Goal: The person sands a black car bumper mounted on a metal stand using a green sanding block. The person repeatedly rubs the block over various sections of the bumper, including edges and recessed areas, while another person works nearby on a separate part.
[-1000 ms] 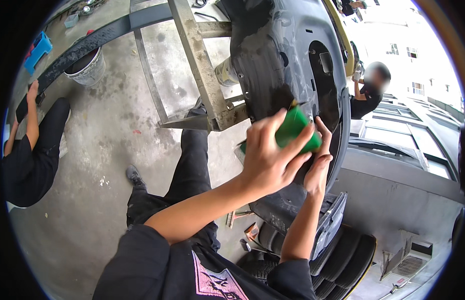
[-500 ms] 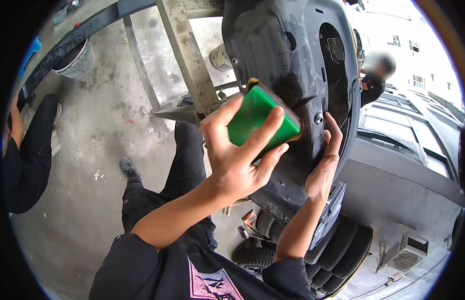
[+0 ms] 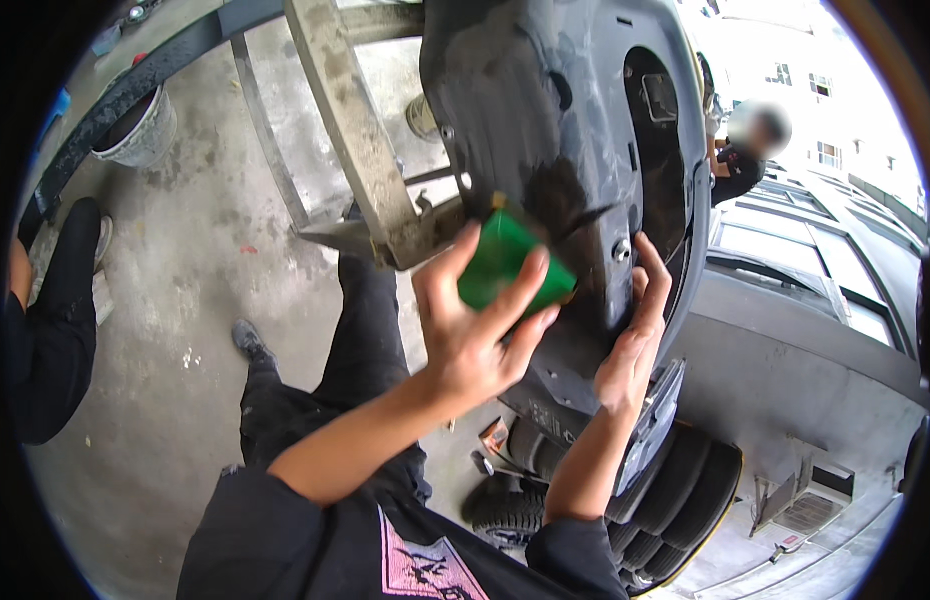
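Observation:
My left hand (image 3: 470,335) grips a green sanding block (image 3: 503,262), fingers spread over its back and thumb along its side. The block's dark underside faces a large curved car panel, probably a bumper (image 3: 505,110), near a wet-looking black patch. Whether block and panel touch is hard to tell. The panel is dark grey, with dull scuffed areas and a long opening on its right side. My right hand (image 3: 633,345) rests on the panel's right part below a small round fitting (image 3: 621,250), fingers stretched out along the edge and holding nothing.
A worn metal stand (image 3: 350,125) is beside the panel. A bucket (image 3: 140,130) stands on the concrete floor at far left, near a seated person's leg (image 3: 70,300). Stacked tires (image 3: 675,490) lie at lower right. Another person (image 3: 740,170) is beyond the panel.
My left hand and the sanding block have moved slightly down and left across the panel. My right hand stays on the panel, and the whole view has shifted a little.

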`<state>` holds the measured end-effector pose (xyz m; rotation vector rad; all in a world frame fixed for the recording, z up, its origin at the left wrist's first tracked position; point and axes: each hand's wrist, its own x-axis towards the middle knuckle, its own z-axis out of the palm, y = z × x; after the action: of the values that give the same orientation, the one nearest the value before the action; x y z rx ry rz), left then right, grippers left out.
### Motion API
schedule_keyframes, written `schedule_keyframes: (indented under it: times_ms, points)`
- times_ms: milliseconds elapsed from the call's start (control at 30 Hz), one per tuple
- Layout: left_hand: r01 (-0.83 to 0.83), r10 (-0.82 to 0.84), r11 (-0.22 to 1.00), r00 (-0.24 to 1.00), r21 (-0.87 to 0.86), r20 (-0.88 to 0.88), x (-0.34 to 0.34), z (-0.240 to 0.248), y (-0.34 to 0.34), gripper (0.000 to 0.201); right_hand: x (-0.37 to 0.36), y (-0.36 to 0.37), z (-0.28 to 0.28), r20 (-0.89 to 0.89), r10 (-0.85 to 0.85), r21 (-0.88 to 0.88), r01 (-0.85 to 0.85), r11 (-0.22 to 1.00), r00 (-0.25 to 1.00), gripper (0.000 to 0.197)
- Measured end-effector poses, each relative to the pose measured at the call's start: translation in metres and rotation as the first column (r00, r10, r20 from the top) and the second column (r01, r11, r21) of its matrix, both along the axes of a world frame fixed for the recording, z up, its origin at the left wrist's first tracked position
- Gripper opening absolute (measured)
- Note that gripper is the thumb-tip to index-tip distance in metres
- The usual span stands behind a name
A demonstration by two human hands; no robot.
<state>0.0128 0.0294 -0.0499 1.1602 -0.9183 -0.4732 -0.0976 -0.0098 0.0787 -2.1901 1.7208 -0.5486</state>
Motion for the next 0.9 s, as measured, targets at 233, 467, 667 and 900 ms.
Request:
schedule_keyframes:
  times_ms: [233, 467, 667, 900]
  points:
    - [-0.026, 0.024, 0.999, 0.999, -0.044, -0.043, -0.004, 0.006, -0.003, 0.054, 0.001, 0.002, -0.003, 0.009, 0.010, 0.013, -0.010, 1.000, 1.000, 0.112]
    - [-0.019, 0.019, 0.999, 1.000, -0.051, -0.010, 0.008, 0.021, -0.017, 0.055, -0.002, -0.001, -0.003, 0.004, 0.035, -0.073, -0.034, 0.997, 0.999, 0.111]
    - [-0.013, 0.011, 0.996, 1.000, -0.091, -0.025, 0.011, 0.025, -0.023, 0.056, -0.005, 0.000, -0.001, 0.042, 0.050, 0.016, -0.050, 0.999, 0.998, 0.115]
    - [-0.009, 0.003, 0.996, 0.997, -0.092, -0.074, 0.000, 0.023, -0.018, 0.054, -0.009, -0.006, -0.008, 0.001, 0.095, -0.114, -0.094, 0.989, 0.995, 0.104]
